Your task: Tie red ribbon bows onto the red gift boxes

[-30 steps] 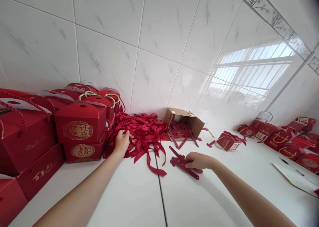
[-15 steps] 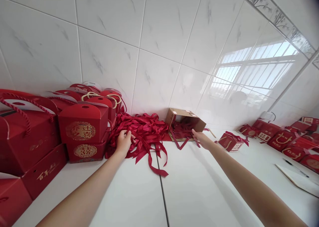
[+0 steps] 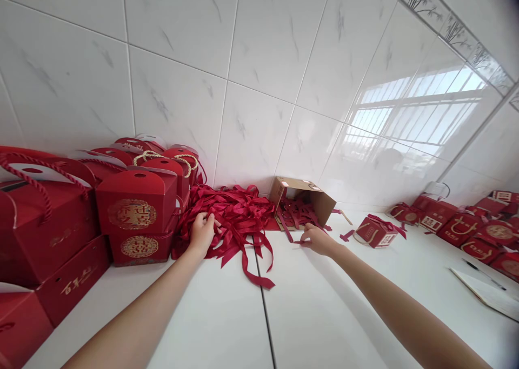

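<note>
A loose heap of shiny red ribbons (image 3: 235, 207) lies against the tiled wall, with several ends trailing over the white table (image 3: 227, 315). My left hand (image 3: 203, 233) is at the heap's left side, its fingers closed on a ribbon. To the right, an open cardboard box (image 3: 328, 207) rests on its side with dark red strips (image 3: 298, 212) inside and spilling out. My right hand (image 3: 316, 239) is just in front of the box, thumb and forefinger pinched on the end of a dark red strip.
Red gift boxes (image 3: 135, 201) with gold print are stacked at the left. A small red box (image 3: 375, 231) with a bow stands right of my right hand. More red boxes (image 3: 458, 228), a pen (image 3: 484, 274) and a notebook (image 3: 486, 293) are at the far right.
My right hand has moved down and left from the box opening, and its fingers now pinch a strip. A short strip shows beside the small red box. My left hand is nearly unmoved.
</note>
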The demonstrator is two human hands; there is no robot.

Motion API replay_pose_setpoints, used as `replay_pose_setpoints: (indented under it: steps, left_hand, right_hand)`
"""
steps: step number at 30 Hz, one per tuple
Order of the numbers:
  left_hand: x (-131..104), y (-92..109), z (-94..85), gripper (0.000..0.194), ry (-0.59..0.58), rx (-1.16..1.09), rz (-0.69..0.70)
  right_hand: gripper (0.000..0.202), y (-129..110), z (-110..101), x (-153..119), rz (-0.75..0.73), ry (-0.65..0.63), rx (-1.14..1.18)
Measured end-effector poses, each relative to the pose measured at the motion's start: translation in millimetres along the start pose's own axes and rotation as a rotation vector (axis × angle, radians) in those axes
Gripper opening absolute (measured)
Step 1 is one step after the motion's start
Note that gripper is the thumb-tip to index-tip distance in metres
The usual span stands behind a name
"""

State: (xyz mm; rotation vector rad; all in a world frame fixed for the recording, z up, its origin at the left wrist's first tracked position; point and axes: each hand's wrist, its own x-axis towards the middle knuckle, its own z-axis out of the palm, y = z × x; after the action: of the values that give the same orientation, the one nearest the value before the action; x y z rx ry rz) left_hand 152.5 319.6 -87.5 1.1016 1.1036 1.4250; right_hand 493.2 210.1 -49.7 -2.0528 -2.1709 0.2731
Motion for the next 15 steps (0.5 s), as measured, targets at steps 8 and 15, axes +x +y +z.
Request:
replay_pose_setpoints:
  steps: [8, 15]
  left_hand:
    - [0, 0, -0.6, 0.030, -0.003, 0.014, 0.004]
    - [0, -1, -0.3, 0.029, 0.001, 0.023, 0.015]
  right_hand:
    - [0.030, 14, -43, 14, 0.189, -0.003, 0.441]
    - [0.032, -5, 1, 43, 0.370, 0.255, 0.529]
